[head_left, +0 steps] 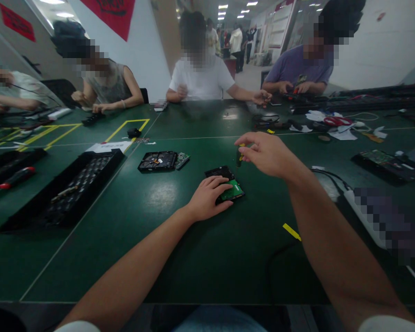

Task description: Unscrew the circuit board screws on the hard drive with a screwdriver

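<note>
My left hand lies over a hard drive with a green circuit board, its fingers across the top and its thumb at the near edge. The hand covers the drive's left part. Above and to the right of the drive, my right hand pinches a small screwdriver with a dark and yellow handle, held upright; its tip is too blurred to make out. Farther left on the table lies another black hard drive, and a small loose circuit board rests against its right side.
A long black tray and a red-black screwdriver lie left on the green table. At right are another drive, a white power strip and a cable with a yellow tag. Several people sit opposite.
</note>
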Demonstrator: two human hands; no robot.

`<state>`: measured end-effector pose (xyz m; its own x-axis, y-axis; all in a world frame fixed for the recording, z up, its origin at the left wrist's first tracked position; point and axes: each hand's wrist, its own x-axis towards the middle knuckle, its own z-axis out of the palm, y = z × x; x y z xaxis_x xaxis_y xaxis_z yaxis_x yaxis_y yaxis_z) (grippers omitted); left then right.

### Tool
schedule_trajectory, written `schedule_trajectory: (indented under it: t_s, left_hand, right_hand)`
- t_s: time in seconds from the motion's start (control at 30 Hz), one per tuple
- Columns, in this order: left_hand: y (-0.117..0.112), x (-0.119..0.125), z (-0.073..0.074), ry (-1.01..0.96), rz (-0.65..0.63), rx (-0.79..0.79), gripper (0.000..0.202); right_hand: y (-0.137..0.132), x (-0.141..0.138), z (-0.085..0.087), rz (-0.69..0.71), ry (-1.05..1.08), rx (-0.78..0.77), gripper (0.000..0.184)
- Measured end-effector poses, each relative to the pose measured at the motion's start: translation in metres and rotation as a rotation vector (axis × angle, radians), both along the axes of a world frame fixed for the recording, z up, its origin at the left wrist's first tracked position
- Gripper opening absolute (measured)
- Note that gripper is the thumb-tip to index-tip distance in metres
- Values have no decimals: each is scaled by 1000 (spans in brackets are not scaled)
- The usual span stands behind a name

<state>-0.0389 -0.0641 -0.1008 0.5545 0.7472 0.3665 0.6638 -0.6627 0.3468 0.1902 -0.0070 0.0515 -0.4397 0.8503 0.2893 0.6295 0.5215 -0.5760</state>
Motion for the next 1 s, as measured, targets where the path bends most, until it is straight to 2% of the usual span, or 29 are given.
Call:
schedule_trajectory:
  t_s: [0.2,0.43,0.63,0.83,1.0]
  left_hand:
    - [-1,0,1,0,-3,-3,55]
    - [-1,0,-1,8,7,6,55]
    - [-1,0,0,6,1,0,56]
    - [-1,0,1,3,-1,1,55]
    - [-1,1,1,5,-3,7,55]
  right_hand:
    - [-4,-2,2,-9,-8,8,25]
    - [0,0,-2,-7,58,-30,15]
    - [0,-2,-3,-9,-30,79,13]
    - [0,-1,-2,-14,1,38,19]
    - [-1,-2,-1,-54,-32,105,11]
